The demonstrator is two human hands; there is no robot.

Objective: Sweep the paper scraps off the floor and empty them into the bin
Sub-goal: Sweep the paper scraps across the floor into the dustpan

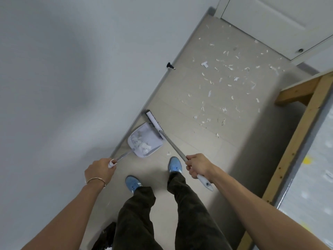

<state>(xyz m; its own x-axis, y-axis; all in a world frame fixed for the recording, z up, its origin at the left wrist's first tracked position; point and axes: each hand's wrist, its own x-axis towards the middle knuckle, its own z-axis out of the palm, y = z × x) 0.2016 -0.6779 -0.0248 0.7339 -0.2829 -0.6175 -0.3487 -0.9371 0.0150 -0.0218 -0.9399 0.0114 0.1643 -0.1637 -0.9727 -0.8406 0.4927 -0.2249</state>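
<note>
My left hand grips the top of the long handle of a white dustpan, which rests on the floor by the wall and holds a heap of paper scraps. My right hand is closed around the grey broom handle; the white broom head lies at the dustpan's far edge. Many white paper scraps lie scattered over the beige floor farther ahead, toward the door. A black bag, perhaps the bin, shows at the bottom edge beside my left leg.
A white wall runs along the left with a black door stop at its base. A white door stands at the far end. A wooden frame with a patterned surface borders the right. My blue shoes stand just behind the dustpan.
</note>
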